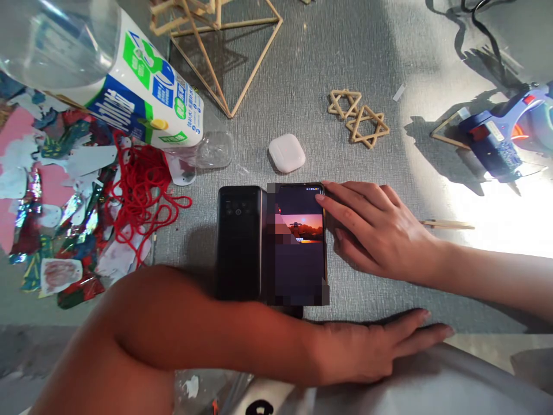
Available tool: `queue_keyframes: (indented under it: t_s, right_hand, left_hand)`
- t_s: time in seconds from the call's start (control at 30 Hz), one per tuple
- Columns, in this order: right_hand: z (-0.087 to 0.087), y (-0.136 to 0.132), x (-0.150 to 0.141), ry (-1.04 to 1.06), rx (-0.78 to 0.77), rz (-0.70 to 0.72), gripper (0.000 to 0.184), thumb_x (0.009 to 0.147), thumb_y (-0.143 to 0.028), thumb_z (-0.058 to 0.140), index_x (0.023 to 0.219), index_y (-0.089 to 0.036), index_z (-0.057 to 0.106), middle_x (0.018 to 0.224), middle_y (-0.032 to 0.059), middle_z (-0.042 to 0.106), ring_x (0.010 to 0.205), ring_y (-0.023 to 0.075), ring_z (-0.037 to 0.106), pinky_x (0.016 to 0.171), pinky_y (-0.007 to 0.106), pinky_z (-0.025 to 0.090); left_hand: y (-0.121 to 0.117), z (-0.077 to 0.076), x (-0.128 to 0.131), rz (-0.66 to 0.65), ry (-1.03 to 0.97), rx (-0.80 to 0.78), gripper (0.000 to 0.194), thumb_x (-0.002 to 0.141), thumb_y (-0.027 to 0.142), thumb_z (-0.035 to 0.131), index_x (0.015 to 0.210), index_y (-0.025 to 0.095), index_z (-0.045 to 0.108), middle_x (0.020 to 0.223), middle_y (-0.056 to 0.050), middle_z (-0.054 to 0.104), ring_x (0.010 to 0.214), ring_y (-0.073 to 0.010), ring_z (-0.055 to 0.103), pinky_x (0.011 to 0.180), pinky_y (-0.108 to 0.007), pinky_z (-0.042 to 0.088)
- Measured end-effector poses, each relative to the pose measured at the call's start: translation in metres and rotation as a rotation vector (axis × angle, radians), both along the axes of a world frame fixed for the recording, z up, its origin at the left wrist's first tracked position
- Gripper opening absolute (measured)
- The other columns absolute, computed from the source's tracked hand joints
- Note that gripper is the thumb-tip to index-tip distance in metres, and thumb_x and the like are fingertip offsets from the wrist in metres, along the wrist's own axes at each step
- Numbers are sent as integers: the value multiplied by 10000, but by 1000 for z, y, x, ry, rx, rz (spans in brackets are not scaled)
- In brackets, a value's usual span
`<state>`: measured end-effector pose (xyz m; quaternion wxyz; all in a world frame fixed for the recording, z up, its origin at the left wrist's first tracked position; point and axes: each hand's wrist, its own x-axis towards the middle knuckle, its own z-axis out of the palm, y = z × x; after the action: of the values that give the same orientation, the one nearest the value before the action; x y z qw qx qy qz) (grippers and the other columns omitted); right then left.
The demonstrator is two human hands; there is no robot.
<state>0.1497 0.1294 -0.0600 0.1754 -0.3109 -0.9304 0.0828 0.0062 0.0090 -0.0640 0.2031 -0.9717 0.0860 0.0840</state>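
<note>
A smartphone [299, 271] lies on the table with its screen lit, showing a sunset-coloured picture; parts of it are pixelated. My right hand [374, 230] reaches in from the right, palm down. Its extended fingers touch the phone's upper right edge without wrapping round it. Close against the phone's left side is a black phone-shaped device [239, 248] with lens-like marks near its top. My left forearm crosses below both. My left hand [367, 349] rests at the table's near edge, fingers stretched out and apart, holding nothing. A white earbud case [287, 153] sits just beyond the phone.
At left lie a large plastic bottle [142, 86], tangled red cord [142, 196] and shiny scraps [60, 230]. A wooden stick frame [254, 69] stands behind. Stick stars [367, 127] lie beyond my right hand. A blue glue gun [496, 135] is at right, with a cable behind.
</note>
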Motion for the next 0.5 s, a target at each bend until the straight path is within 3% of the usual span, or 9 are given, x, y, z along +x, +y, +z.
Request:
queue_keyframes:
  t_s: [0.07, 0.13, 0.2, 0.23, 0.3, 0.37, 0.4, 0.43, 0.5]
  right_hand:
    - [0, 0, 0, -6, -1, 0, 603, 1039, -238, 569, 1625, -109, 505, 1657, 203, 590, 1373, 382, 620, 995, 555, 568]
    - [0, 0, 0, -12, 3, 1, 595, 1043, -241, 567, 1619, -101, 510, 1659, 203, 588, 1370, 383, 622, 989, 552, 570]
    - [0, 0, 1, -15, 15, 6, 584, 1048, -246, 566, 1606, -81, 520, 1655, 206, 590, 1361, 385, 627, 983, 547, 574]
    - [0, 0, 1, -15, 20, 7, 579, 1050, -248, 565, 1601, -74, 523, 1654, 206, 591, 1361, 385, 628, 982, 545, 575]
    - [-1, 0, 1, -15, 21, 5, 580, 1052, -251, 563, 1605, -80, 520, 1657, 203, 590, 1361, 383, 629, 979, 543, 575]
    - [-1, 0, 1, -10, 12, -2, 593, 1049, -251, 566, 1621, -105, 506, 1659, 197, 589, 1362, 382, 630, 980, 547, 572]
    - [-1, 0, 0, -7, 6, -4, 603, 1046, -249, 567, 1630, -117, 497, 1660, 196, 589, 1364, 382, 629, 982, 552, 571]
    - [-1, 0, 0, -4, 3, -4, 610, 1044, -247, 569, 1636, -124, 491, 1659, 198, 589, 1365, 383, 627, 984, 556, 570]
    - [-1, 0, 0, 4, 3, 1, 609, 1041, -242, 570, 1632, -116, 493, 1653, 204, 594, 1370, 383, 625, 989, 559, 570]
  left_hand:
    - [-4, 1, -3, 117, -221, -186, 696, 897, 231, 252, 1355, 471, 718, 1755, 106, 480, 1591, -205, 520, 1342, -459, 328]
    - [-6, 3, -5, 145, -197, -110, 722, 888, 192, 218, 1326, 406, 752, 1807, 65, 381, 1605, -276, 500, 1331, -536, 336]
    - [-5, 6, -5, 60, -83, 193, 649, 864, 165, 257, 1003, 314, 874, 1793, 66, 398, 1629, -339, 453, 1254, -594, 455]
    - [-4, 7, -4, -12, -19, 408, 564, 836, 150, 319, 764, 281, 862, 1738, 64, 496, 1642, -344, 429, 1210, -580, 519]
    - [-2, 10, -3, -187, 90, 935, 431, 719, 86, 447, 405, 273, 676, 1465, 17, 764, 1654, -310, 412, 1120, -453, 620]
    - [-1, 11, -2, -365, 195, 1481, 411, 610, 30, 484, 303, 291, 567, 1131, -13, 876, 1624, -270, 473, 1108, -350, 615]
    - [-1, 12, -2, -436, 244, 1674, 407, 597, 32, 484, 296, 295, 561, 1024, -10, 881, 1584, -270, 533, 1117, -344, 606]
    - [-1, 12, -2, -506, 271, 1780, 407, 602, 55, 480, 285, 300, 551, 926, -4, 872, 1518, -280, 610, 1119, -365, 606]
    - [-3, 12, -2, -613, 360, 1712, 420, 656, 139, 478, 283, 320, 548, 807, 10, 846, 1364, -307, 732, 1108, -458, 623]
